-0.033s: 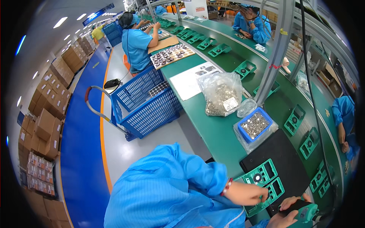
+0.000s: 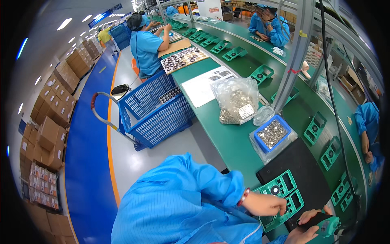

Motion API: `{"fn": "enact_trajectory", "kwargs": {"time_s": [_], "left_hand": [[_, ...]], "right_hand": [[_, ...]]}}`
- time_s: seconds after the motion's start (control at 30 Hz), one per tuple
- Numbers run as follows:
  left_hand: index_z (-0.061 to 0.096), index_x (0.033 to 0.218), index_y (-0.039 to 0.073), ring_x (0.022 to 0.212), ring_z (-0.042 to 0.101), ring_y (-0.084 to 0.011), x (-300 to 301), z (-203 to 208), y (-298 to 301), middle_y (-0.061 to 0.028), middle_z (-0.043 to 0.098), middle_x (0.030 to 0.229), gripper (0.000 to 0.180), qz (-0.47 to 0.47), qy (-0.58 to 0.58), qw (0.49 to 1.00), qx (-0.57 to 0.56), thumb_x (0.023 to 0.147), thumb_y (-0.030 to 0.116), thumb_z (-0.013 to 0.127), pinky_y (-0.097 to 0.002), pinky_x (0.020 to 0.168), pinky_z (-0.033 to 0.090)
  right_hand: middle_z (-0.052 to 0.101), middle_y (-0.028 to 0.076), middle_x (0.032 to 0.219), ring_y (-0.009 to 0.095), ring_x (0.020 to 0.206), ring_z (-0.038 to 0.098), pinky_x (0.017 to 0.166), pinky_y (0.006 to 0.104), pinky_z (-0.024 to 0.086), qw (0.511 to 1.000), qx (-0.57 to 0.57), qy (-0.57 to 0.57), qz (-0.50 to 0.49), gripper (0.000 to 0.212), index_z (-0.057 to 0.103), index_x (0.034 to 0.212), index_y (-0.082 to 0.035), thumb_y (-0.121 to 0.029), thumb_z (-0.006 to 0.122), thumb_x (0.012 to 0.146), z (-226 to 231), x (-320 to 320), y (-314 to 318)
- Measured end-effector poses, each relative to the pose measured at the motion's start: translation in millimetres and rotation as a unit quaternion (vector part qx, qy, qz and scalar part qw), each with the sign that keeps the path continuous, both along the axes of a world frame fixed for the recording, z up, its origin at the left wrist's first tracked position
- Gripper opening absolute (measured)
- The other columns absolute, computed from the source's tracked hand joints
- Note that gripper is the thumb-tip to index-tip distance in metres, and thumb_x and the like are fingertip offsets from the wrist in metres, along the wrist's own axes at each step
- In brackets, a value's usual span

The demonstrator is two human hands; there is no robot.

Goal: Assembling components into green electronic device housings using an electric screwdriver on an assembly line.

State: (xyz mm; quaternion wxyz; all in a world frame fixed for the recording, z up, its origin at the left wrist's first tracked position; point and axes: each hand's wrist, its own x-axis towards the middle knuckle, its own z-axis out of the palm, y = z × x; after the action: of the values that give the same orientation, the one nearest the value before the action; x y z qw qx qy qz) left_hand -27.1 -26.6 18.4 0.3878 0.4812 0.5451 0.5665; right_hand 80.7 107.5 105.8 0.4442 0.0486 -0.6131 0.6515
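Note:
My left hand, with a red and white bracelet at the wrist, is over the nearer of two green plastic housings. Its fingers are bent together against the housing; whatever is between them is too small or hidden to make out. Just beyond lies the other green housing, with a round black part with a white centre fitted in it. At the lower right edge my right hand is wrapped round a green and black block-shaped device, whose exact kind I cannot tell. Both housings rest on a black mat.
Beyond the mat stand a blue tray of small metal parts and a clear bag of similar pieces. Green housings line the belt to the right. A metal post rises there. A blue basket trolley stands left; co-workers sit nearby.
My left forearm and wrist have shifted very slightly to the right and away from me. My right hand keeps its hold on the green and black device.

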Motion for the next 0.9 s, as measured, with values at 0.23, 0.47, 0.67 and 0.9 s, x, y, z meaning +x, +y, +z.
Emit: {"fn": "enact_trajectory", "kwargs": {"time_s": [0.23,0.47,0.67,0.9], "left_hand": [[0.061,0.113,-0.004,0.098,0.069,-0.016,-5,-7,1,-0.0116,0.068,0.104,0.022,-0.029,-0.294,0.954,-0.042,0.1,0.005,0.046,-0.0285,0.084,0.056],[0.066,0.104,-0.003,0.078,0.07,-0.0129,-17,26,-9,-0.0108,0.071,0.084,0.022,-0.013,-0.118,0.987,-0.105,0.099,0.018,0.06,-0.0271,0.07,0.058],[0.07,0.102,-0.004,0.077,0.068,-0.0101,-14,5,-6,-0.0078,0.072,0.086,0.022,0.027,-0.177,0.984,-0.006,0.096,0.017,0.066,-0.0246,0.069,0.056],[0.062,0.119,-0.005,0.088,0.068,-0.0096,-14,-8,-2,-0.0071,0.07,0.096,0.028,0.0,-0.21,0.977,0.027,0.095,0.009,0.067,-0.0239,0.077,0.056]], "right_hand": [[0.06,0.011,0.084,0.018,0.074,0.055,0.07,0.0317,0.046,0.99,-0.041,-0.129,0.038,0.048,0.049,0.125,0.003,-0.029,0.068,0.096,1,6,2],[0.063,0.012,0.088,0.019,0.077,0.056,0.072,0.0324,0.047,0.987,0.011,-0.163,-0.01,0.036,0.054,0.117,0.002,-0.021,0.069,0.094,13,0,-5],[0.057,0.007,0.079,0.014,0.068,0.048,0.064,0.0278,0.041,0.994,-0.067,-0.082,0.038,0.032,0.055,0.116,0.001,-0.018,0.068,0.094,18,-9,-8],[0.055,0.005,0.076,0.012,0.063,0.046,0.058,0.0252,0.038,0.992,-0.079,-0.082,0.049,0.026,0.053,0.111,-0.002,-0.02,0.066,0.096,23,-9,-15]]}}
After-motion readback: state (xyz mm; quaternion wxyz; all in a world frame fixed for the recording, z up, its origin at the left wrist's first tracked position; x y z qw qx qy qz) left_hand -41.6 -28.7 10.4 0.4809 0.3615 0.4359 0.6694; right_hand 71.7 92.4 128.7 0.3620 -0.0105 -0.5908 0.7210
